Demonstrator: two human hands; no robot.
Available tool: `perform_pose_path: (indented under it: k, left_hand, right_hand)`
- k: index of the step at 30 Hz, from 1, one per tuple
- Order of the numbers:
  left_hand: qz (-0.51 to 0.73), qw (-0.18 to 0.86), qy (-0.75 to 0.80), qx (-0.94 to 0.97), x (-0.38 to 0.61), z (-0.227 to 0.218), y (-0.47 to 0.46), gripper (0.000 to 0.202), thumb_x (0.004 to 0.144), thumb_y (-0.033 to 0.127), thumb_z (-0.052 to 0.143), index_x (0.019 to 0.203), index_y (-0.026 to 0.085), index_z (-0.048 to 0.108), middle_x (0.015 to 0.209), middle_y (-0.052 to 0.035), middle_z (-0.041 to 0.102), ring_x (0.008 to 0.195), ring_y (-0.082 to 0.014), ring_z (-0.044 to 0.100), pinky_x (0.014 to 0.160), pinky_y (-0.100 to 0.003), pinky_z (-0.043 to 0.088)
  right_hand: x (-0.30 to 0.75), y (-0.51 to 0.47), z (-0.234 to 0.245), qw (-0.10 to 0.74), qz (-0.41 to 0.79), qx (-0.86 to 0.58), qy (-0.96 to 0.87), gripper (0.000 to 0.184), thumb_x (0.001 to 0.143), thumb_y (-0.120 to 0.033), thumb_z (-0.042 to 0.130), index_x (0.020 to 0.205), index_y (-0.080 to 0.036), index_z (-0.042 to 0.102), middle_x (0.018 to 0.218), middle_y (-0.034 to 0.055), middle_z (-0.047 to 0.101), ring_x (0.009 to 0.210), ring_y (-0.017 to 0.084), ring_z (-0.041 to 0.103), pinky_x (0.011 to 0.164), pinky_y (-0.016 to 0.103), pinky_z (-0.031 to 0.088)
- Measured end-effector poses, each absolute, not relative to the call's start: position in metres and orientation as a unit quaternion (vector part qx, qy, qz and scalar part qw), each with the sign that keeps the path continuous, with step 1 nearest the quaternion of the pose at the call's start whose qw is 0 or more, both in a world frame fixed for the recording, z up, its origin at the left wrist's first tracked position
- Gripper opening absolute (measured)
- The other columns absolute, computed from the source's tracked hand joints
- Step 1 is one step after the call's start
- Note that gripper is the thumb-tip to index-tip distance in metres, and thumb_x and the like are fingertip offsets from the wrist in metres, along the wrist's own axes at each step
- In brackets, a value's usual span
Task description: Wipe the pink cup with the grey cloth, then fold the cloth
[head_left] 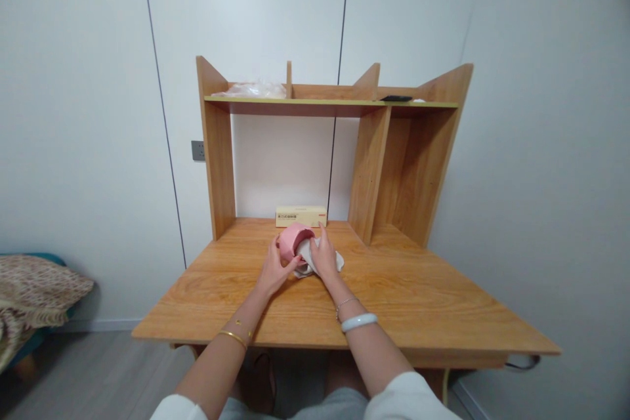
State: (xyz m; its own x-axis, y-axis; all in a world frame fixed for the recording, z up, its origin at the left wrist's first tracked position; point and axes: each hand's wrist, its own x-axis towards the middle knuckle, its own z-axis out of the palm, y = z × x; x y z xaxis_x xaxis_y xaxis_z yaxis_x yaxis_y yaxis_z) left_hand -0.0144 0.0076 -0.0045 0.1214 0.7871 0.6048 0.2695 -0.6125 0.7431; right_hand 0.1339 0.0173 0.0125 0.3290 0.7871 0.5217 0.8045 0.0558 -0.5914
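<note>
head cam, pink container [290, 241] in l hand [276, 268], cloth [306, 252] @ opening

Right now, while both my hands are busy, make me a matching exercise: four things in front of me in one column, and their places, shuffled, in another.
Things
1. Pink container
2. Pale cloth
3. Cream box
4. Crinkled clear plastic

Places
A. At the back of the desktop
B. Gripped by the left hand
C. On the upper shelf, toward its left end
D. Held in the right hand

Pairs: 1-B, 2-D, 3-A, 4-C
</note>
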Motion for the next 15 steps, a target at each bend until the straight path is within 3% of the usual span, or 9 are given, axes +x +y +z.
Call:
perform_pose_path:
  k: [4,11,15]
  left_hand:
    - [0.504,0.250,0.367,0.741,-0.014,-0.005,0.004,0.072,0.069,0.043,0.063,0.125,0.013,0.030,0.124,-0.0158,0.048,0.113,-0.0224,0.047,0.096,-0.037,0.036]
    - [0.503,0.261,0.440,0.697,-0.014,-0.008,0.010,0.051,0.066,0.048,0.062,0.099,0.013,0.044,0.089,-0.0089,0.061,0.080,-0.0188,0.059,0.070,-0.031,0.047]
    - [0.527,0.279,0.473,0.649,-0.015,-0.009,0.017,0.047,0.066,0.044,0.062,0.097,0.012,0.047,0.090,-0.0108,0.062,0.081,-0.0200,0.059,0.069,-0.031,0.048]
  right_hand:
    - [0.134,0.020,0.011,0.492,0.027,-0.663,-0.563,0.053,0.084,-0.026,0.037,0.135,-0.014,0.028,0.101,0.0109,0.063,0.095,0.020,0.058,0.078,0.026,0.041]
    - [0.131,0.022,0.008,0.516,0.068,-0.629,-0.578,0.052,0.082,-0.027,0.041,0.132,-0.017,0.031,0.114,0.0098,0.058,0.100,0.019,0.056,0.081,0.026,0.041]
    - [0.127,0.024,0.006,0.512,0.073,-0.633,-0.576,0.049,0.082,-0.029,0.042,0.129,-0.018,0.035,0.111,0.0096,0.060,0.096,0.019,0.057,0.078,0.027,0.042]
